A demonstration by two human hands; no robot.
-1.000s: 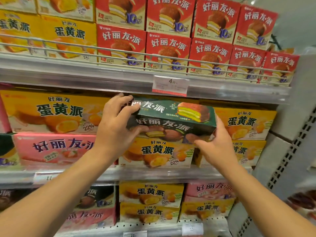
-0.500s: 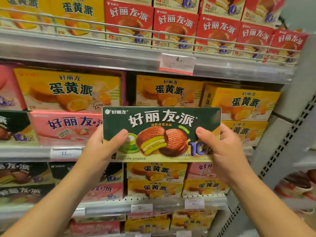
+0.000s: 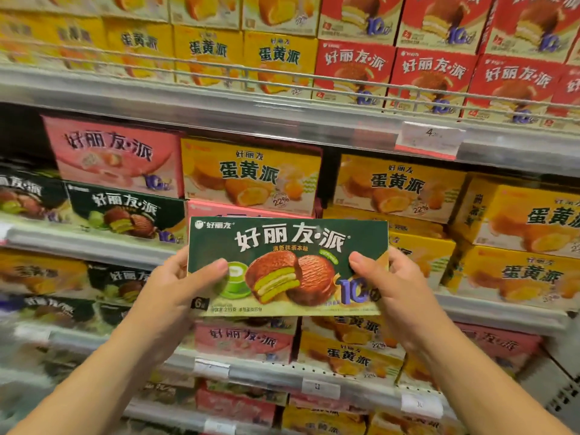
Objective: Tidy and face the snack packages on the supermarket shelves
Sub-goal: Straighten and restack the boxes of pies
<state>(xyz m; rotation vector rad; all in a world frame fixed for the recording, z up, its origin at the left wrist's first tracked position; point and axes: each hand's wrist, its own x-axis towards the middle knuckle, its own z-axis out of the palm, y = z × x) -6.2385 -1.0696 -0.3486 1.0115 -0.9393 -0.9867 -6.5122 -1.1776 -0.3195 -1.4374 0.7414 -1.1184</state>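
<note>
I held the green pie box [image 3: 287,265] before the shelves: left hand [image 3: 175,287] gripping at nine o'clock, right hand [image 3: 387,281] at three.

I see green box [image 3: 288,246]: glossy printed cardboard | shelf rail [image 3: 219,76]: thin metal wire | price tag [image 3: 426,139]: paper

Two hands [image 3: 175,290], one held green box [image 3: 287,246]

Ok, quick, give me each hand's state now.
Left hand: grips the green pie box at its left end.
Right hand: grips its right end.
</note>
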